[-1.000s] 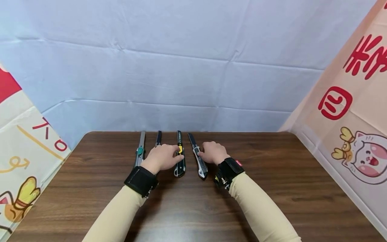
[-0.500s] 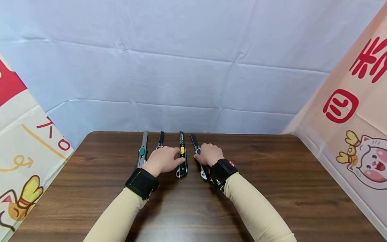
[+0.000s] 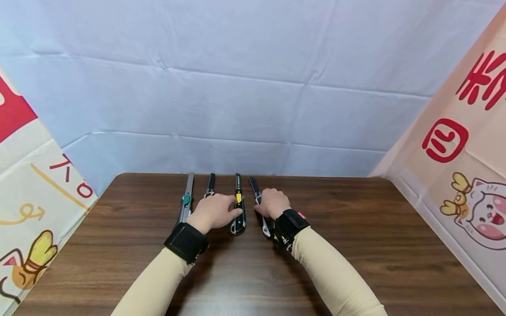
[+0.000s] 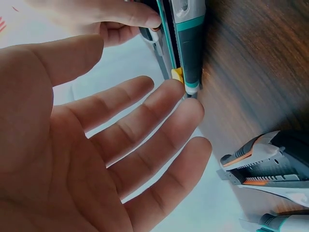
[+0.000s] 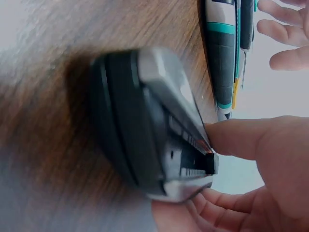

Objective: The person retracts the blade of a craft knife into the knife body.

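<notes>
Four utility knives lie side by side, lengthwise, at the far edge of the dark wood-grain counter (image 3: 356, 245). Leftmost is a long grey metal knife with a green slider (image 3: 186, 199), lying untouched. Next, a slim black-tipped knife with orange trim (image 3: 210, 184) is largely hidden under the left hand (image 3: 213, 211), whose fingers are spread and straight, their tips touching the yellow slider of the black-and-teal knife with the yellow slider (image 3: 238, 206). Just beside it, the silver-and-black utility knife (image 3: 258, 199) lies on the counter under the right hand (image 3: 272, 202), which pinches it between thumb and curled fingers, as the right wrist view shows.
</notes>
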The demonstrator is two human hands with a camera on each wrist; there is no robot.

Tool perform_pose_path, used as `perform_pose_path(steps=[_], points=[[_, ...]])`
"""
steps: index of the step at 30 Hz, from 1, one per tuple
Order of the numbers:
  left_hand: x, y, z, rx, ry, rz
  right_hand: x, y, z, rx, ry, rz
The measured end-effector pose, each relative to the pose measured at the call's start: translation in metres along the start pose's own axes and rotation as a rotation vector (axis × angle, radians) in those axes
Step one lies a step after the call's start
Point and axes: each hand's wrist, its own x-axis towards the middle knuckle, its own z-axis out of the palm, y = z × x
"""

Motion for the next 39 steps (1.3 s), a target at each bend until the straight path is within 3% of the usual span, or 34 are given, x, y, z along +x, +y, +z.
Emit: perform_pose_path(steps=[15,27,33,39], points=[[-0.002,0.012,0.007,-0.022,-0.029,0.037,-0.016,0.011,-0.01,0.124,0.027,-0.056],[0.004,0.034,0.019,-0.204,-0.104,0.133,-0.027,0.014,-0.021,0.26,0.023,-0.071],[0.005,0.038,0.024,-0.387,-0.154,0.145,-0.029,0.016,-0.024,0.298,0.038,-0.076],[0.005,0.042,0.032,-0.679,-0.209,0.099,-0.03,0.02,-0.021,0.363,0.072,-0.081]])
